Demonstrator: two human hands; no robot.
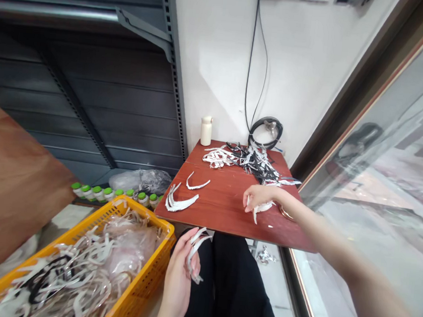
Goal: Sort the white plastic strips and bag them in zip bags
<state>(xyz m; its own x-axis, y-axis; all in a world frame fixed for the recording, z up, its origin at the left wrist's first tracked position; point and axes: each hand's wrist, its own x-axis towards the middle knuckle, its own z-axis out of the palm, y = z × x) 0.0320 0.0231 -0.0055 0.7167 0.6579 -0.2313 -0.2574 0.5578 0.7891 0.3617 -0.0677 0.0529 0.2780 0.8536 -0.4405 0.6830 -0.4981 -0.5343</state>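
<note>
The left hand (178, 270), held low in front of the table edge and above the lap, grasped a few curved white strips (194, 249) between thumb and fingers, their upper ends splayed and pointing right. The right hand (257, 197) reached across the right part of the reddish-brown table (226, 200), fingers bent down at a small white bunch (264, 208) lying under and beside them — whether it gripped the bunch or only touched it, I could not tell. On the left side of the tabletop lay a fanned bundle (181, 205) of white strips, bowed and close to the front edge, with a thin curved piece (198, 184) just behind it. Farther back sat a heap of white loops (219, 157), and touching its right side a tangled black-and-white pile (261, 164) that spread toward the table's right edge. A cream bottle (206, 133) stood upright at the back left corner, and a coil of black cable (280, 134) leaned against the wall (221, 55) behind the pile. Left of the person's legs was a yellow crate (147, 282), filled with tangled strips (90, 271), mostly pale with some black, and clear plastic (137, 251) toward its far end. Beyond the crate ran a row of green-lidded jars (97, 193) — with crumpled transparent wrapping (145, 178) behind some of them — below dark shelving (138, 96).
</note>
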